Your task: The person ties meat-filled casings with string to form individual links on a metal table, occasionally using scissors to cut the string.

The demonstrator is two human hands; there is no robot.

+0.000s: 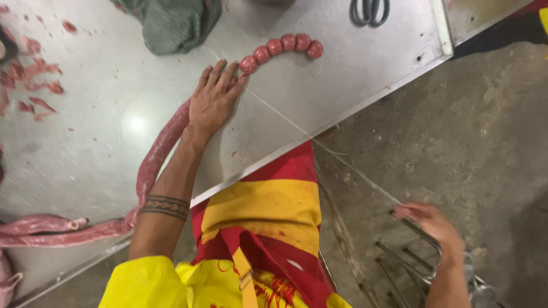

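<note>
Sausage [154,154], long and uncut, lies across the steel tabletop [319,97] under the left hand [212,101]. That hand's grip is open, palm flat, pressing the casing down beside a chain of tied round links [282,47]. A thin string [354,165] runs taut from there off the tabletop edge to the right hand [429,219], whose blurred grip is closed, pinching the string above a metal rack [411,262].

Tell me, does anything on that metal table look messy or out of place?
Yes. Red meat scraps lie scattered over the table's far left side, away from the sausage under the left hand. The scissors lie partly out of view.
</note>
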